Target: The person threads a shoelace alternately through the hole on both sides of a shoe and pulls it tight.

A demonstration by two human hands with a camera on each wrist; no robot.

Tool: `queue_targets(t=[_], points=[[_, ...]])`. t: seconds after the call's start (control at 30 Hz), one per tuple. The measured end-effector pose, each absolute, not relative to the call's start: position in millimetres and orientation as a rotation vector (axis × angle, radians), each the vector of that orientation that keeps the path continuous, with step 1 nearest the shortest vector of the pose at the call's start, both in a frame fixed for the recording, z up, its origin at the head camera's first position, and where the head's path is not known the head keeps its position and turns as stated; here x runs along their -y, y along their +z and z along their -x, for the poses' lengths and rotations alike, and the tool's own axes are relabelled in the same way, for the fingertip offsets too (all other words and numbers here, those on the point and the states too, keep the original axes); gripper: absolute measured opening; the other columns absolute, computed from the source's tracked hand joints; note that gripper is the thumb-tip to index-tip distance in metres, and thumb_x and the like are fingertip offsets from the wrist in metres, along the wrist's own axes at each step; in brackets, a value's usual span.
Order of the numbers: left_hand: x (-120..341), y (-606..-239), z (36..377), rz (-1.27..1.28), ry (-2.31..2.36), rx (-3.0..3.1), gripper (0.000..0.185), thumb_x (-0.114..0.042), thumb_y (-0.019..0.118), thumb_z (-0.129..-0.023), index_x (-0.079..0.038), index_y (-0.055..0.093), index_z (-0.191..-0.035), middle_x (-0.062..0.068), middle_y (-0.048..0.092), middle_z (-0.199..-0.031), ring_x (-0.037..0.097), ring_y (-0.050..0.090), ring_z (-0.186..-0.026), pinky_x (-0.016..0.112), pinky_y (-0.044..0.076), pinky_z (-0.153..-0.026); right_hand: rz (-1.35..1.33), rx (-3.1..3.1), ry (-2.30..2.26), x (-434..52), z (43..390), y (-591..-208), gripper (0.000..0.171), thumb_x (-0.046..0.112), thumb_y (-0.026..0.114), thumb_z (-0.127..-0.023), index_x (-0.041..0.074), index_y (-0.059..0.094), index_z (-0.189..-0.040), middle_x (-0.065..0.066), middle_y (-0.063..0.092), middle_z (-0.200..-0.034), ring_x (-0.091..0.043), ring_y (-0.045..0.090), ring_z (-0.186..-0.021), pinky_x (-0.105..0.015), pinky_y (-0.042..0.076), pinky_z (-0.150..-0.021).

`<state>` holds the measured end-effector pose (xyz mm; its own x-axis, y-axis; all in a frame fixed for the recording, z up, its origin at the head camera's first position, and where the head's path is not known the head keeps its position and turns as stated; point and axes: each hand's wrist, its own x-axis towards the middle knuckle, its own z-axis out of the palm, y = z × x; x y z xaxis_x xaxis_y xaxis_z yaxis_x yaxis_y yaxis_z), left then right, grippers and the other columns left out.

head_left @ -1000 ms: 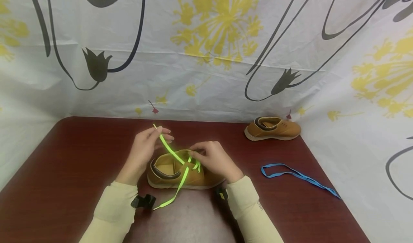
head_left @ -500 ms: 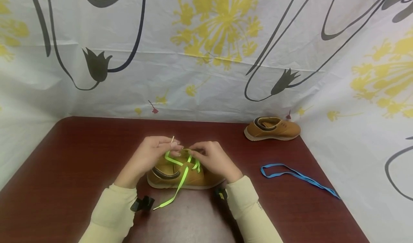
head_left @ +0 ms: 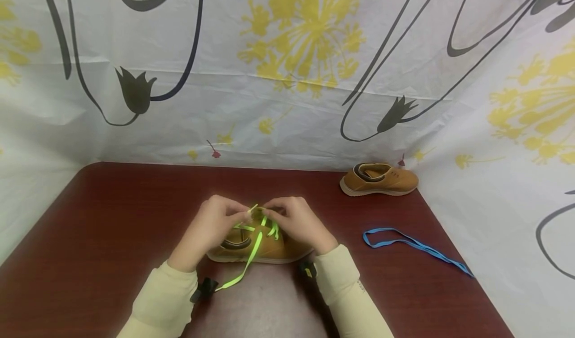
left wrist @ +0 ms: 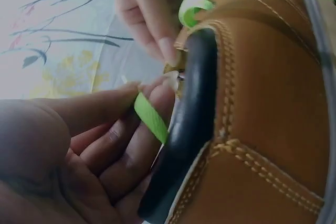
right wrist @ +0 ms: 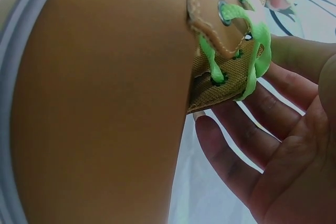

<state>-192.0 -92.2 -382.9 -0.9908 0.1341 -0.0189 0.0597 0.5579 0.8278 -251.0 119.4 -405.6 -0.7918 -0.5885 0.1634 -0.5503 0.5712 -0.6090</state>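
A tan shoe (head_left: 287, 250) stands on the table, toe to the right, with a bright green shoelace (head_left: 251, 258) threaded through several eyelets. My left hand (head_left: 215, 223) pinches one end of the lace between thumb and forefinger, its tip pointing up toward the far eyelet flap. In the left wrist view, the lace (left wrist: 151, 119) runs from those fingers down behind the dark padded collar (left wrist: 191, 103). My right hand (head_left: 298, 223) grips the far flap near the top of the lacing. From the right wrist, its fingers (right wrist: 226, 150) show behind the brown tongue (right wrist: 231, 80). The lace's other end drapes over the near side.
A second tan shoe (head_left: 379, 179), with no lace in it, stands at the back right of the dark red table (head_left: 135, 203). A blue shoelace (head_left: 418, 245) lies looped at the right. Patterned white sheeting (head_left: 179, 128) hangs behind and beside the table.
My left hand has moved right with the lace end, from beyond the heel to close by the right fingertips; the lace has gone from taut to slack. The right hand has stayed put.
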Motion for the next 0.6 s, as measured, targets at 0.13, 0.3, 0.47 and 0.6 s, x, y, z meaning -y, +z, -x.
queue_targets(t=[0.13, 0.3, 0.47, 0.6], points=[[81, -386, 190, -0.169, 1.345, -2.791, 0.011, -0.014, 0.072, -0.093, -0.010, 0.082, -0.090, -0.001, 0.077, -0.080, 0.010, 0.066, -0.070, 0.030, 0.051, -0.066, 1.006, -2.742, -1.033, -120, 252, -407, 0.016, 0.021, 0.066, -0.099, 0.013, 0.078, -0.106, 0.002, 0.078, -0.099, -0.009, 0.073, -0.084, -0.022, 0.057, -0.077], [69, -393, 189, -0.118, 1.237, -2.849, 0.016, -0.014, 0.069, -0.094, -0.014, 0.080, -0.082, -0.006, 0.054, -0.056, 0.009, 0.040, -0.049, 0.024, 0.031, -0.050, 0.981, -2.723, -1.060, -121, 253, -409, 0.018, 0.022, 0.065, -0.100, 0.014, 0.078, -0.108, 0.001, 0.078, -0.102, -0.011, 0.074, -0.090, -0.025, 0.057, -0.081], [62, -398, 188, -0.078, 1.148, -2.905, 0.030, -0.012, 0.062, -0.094, -0.019, 0.073, -0.067, -0.008, 0.048, -0.048, 0.009, 0.047, -0.045, 0.024, 0.029, -0.047, 0.948, -2.703, -1.094, -122, 255, -411, 0.019, 0.022, 0.064, -0.101, 0.014, 0.078, -0.111, 0.001, 0.078, -0.105, -0.011, 0.073, -0.094, -0.026, 0.057, -0.083], [60, -400, 189, -0.059, 1.111, -2.940, 0.034, -0.014, 0.060, -0.095, -0.022, 0.070, -0.064, -0.008, 0.052, -0.048, 0.010, 0.052, -0.046, 0.025, 0.032, -0.047, 0.950, -2.707, -1.104, -123, 255, -412, 0.019, 0.023, 0.063, -0.101, 0.015, 0.078, -0.111, 0.001, 0.078, -0.106, -0.011, 0.073, -0.094, -0.027, 0.057, -0.083]])
